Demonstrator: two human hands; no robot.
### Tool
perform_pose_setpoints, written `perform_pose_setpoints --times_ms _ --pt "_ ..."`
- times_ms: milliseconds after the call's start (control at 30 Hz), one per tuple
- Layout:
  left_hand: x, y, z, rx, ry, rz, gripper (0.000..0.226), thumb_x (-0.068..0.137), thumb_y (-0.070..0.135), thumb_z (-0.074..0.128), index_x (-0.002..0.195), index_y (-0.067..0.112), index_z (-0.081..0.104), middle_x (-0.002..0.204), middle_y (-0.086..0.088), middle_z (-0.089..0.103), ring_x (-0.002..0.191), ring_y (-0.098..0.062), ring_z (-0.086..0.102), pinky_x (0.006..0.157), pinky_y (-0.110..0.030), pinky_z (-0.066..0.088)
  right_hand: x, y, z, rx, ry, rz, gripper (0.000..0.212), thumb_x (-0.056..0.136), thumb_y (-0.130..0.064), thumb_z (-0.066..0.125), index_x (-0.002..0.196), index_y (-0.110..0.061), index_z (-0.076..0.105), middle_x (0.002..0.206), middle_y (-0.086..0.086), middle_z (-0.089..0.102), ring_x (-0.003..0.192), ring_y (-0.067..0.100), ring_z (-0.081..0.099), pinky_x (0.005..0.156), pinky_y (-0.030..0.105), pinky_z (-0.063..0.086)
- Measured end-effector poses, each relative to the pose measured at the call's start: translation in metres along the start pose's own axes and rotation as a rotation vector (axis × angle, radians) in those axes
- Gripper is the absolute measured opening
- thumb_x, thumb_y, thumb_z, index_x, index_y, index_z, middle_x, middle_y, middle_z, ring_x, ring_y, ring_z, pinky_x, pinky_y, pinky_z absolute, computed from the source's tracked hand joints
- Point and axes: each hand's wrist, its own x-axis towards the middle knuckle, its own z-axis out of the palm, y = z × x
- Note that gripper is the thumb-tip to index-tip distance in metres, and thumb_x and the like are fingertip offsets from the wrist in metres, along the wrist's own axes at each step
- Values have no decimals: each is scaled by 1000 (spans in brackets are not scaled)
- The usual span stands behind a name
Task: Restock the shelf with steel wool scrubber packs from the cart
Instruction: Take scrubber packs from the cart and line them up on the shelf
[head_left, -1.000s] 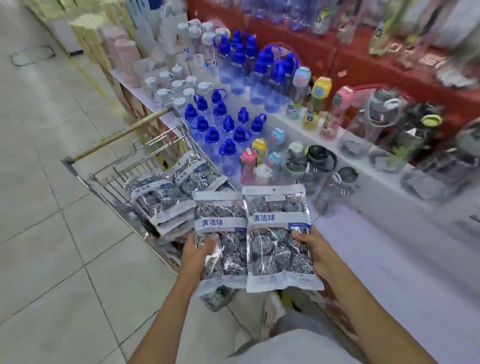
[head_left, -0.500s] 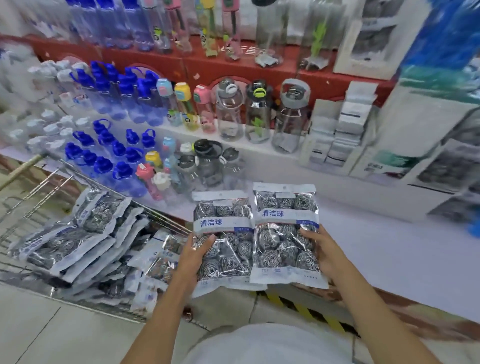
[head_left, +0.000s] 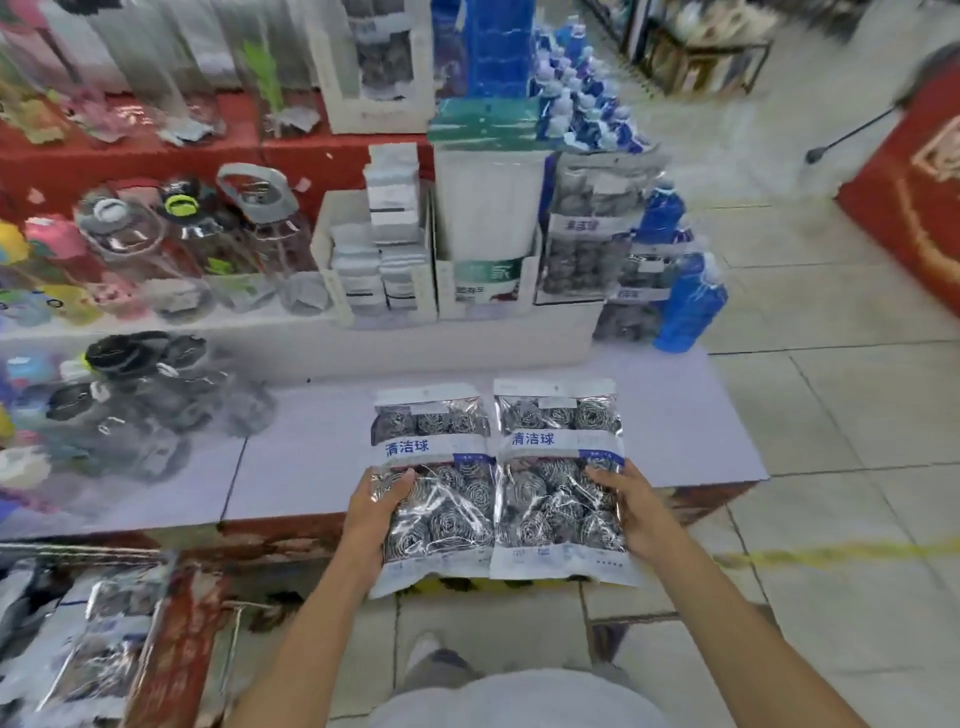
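While I'm watching, the left hand (head_left: 375, 512) is gripping one steel wool scrubber pack (head_left: 434, 483) and the right hand (head_left: 636, 512) is gripping another pack (head_left: 558, 475), side by side above the shelf (head_left: 675, 415).

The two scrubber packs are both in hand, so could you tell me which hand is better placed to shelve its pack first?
Probably the right hand: its pack lies nearer the scrubber packs already on the shelf, up and to the right. The left hand grips its pack farther away.

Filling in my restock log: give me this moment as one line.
left hand: holds left pack | right hand: holds right pack | over shelf | not yet placed
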Motion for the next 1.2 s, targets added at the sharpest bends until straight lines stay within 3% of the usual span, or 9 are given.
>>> perform_pose_setpoints --times_ms 133,233,333,467,600,733,900,1067,1200 --pt "12 -2 59 50 -113 -41 105 61 63 94 144 16 50 145 -12 59 134 -36 55 112 -62 43 1 -9 -64 70 95 30 61 68 -22 86 124 -28 64 120 6 70 110 19 59 89 39 45" --pt "22 -1 98 81 -141 -63 93 68 57 92 146 26 51 146 -5 58 134 -29 55 107 -47 46 7 -17 -102 129 126 44 49 73 -20 85 115 -34 62 118 2 65 104 15 55 79 36 42" --pt "38 -1 134 113 -144 -65 78 70 56 89 138 32 59 141 1 62 131 -24 57 94 -38 49 20 -26 -136 133 163 28 59 71 -19 85 125 -27 62 128 6 66 119 24 57 92 42 44" --pt "61 -6 177 114 -193 -62 54 71 53 90 118 38 69 121 7 75 121 -21 67 99 -48 56 46 -41 -174 133 184 33 72 70 -20 86 136 -21 58 138 13 64 131 35 54 116 60 37" --pt "88 -10 221 82 -216 -74 41 78 42 89 114 35 71 118 5 77 112 -22 73 98 -54 58 79 -63 -208 116 197 59 64 74 -16 84 134 -20 61 130 15 70 128 40 59 112 63 42" --pt "109 -12 261 28 -190 -133 41 81 34 87 118 32 69 120 0 77 111 -41 71 95 -56 58 105 -94 -233 93 205 107 64 73 -14 82 133 -19 61 120 12 74 106 29 69 75 38 59" --pt "130 -20 313 13 -166 -193 48 83 33 85 126 25 64 121 -4 76 104 -39 74 94 -55 59 151 -118 -261 -3 179 133 58 79 -12 81 133 -20 60 124 10 73 116 29 63 89 43 49" --pt "145 -30 357 -16 -124 -287 43 88 23 82 126 18 62 114 -10 78 99 -33 77 70 -39 64 195 -130 -288 -19 175 194 55 85 -7 79 134 -19 59 123 9 73 116 29 64 87 44 51" --pt "162 -44 385 -35 -87 -362 45 89 18 81 128 11 59 115 -18 76 100 -38 76 75 -51 64 234 -127 -308 -29 189 263 52 83 -4 80 131 -16 62 118 12 75 110 31 69 88 48 58"
